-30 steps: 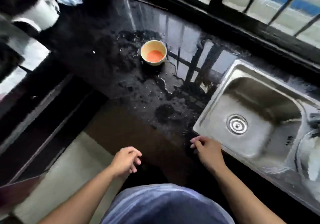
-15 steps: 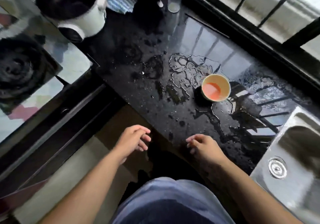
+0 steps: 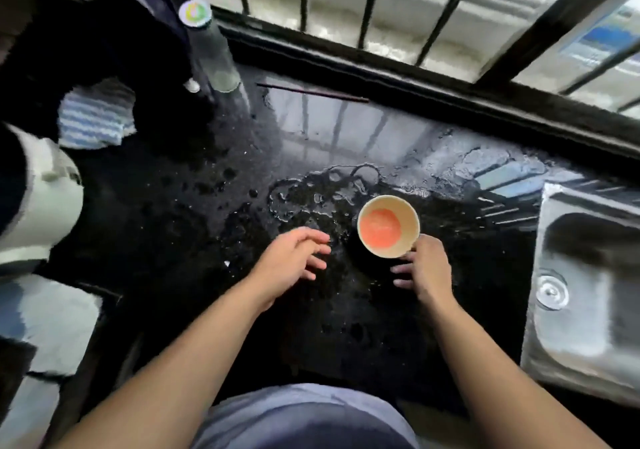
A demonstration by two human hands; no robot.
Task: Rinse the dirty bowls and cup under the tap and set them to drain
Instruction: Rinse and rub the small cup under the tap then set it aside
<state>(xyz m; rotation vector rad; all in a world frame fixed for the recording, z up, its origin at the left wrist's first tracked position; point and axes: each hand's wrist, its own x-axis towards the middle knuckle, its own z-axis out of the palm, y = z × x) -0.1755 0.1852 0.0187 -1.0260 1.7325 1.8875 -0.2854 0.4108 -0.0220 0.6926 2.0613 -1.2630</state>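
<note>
A cream cup (image 3: 388, 228) with orange residue inside stands upright on the wet black counter (image 3: 194, 226), just left of the steel sink (image 3: 581, 327). My right hand (image 3: 427, 270) is at the cup's near right side; the thumb touches the wall by the rim and the fingers are spread below it, not closed around it. My left hand (image 3: 294, 258) hovers a short way to the left of the cup, fingers apart and holding nothing. No bowls and no tap are in view.
Puddles lie on the counter behind the cup. A glass bottle (image 3: 214, 53) and a striped cloth (image 3: 93, 119) sit at the back left, a white appliance (image 3: 38, 206) at the left edge. A thin stick (image 3: 311, 92) lies by the barred window.
Both hands have moved forward from the counter's front edge to the cup; the right hand now touches it. The view has shifted so the cup sits nearer the middle.
</note>
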